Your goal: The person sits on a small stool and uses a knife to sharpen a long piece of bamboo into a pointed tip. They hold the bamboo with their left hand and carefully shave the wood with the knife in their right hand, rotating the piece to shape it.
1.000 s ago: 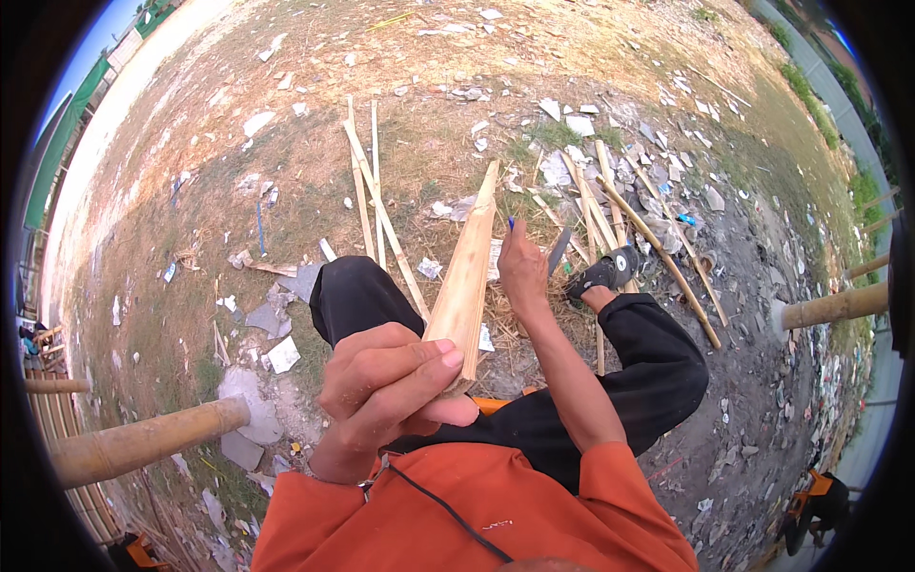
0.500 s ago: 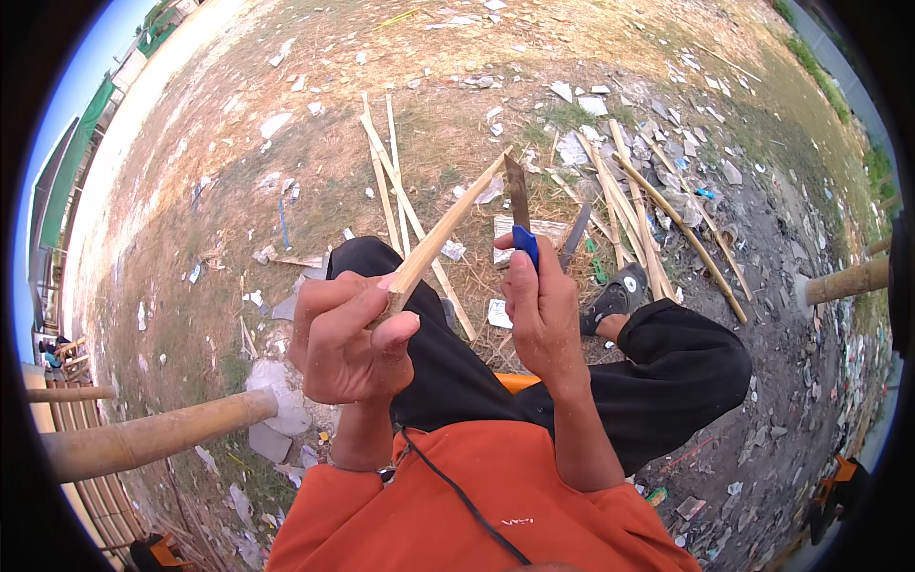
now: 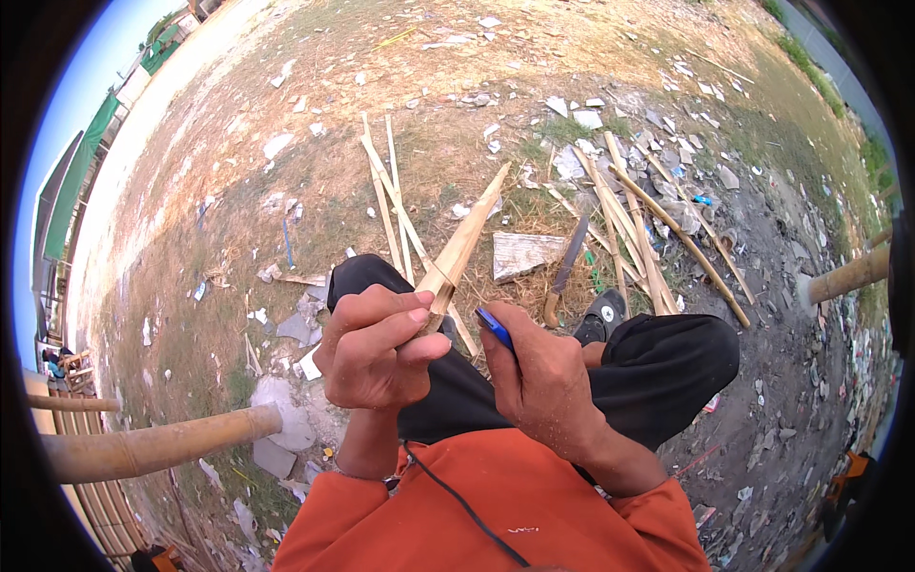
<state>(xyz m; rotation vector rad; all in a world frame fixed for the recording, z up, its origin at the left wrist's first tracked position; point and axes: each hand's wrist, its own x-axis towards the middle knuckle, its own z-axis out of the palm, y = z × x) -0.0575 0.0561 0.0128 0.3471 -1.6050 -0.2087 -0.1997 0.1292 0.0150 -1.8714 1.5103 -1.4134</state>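
- The left hand grips the near end of a pale wooden stake, fingers curled around it and thumb pressed on top.
- The stake rises from that fist and points away over the ground, its far end cut to a taper.
- The right hand sits just beside the left, fingers closed on a small blue tool whose tip pokes out near the stake's held end.
- Both hands hover above the person's bent knees in black trousers.
- A big knife lies on the dirt beyond the knees, beside a flat board.
- More wooden sticks lie scattered on the ground at right.
- A thick bamboo pole crosses the lower left.
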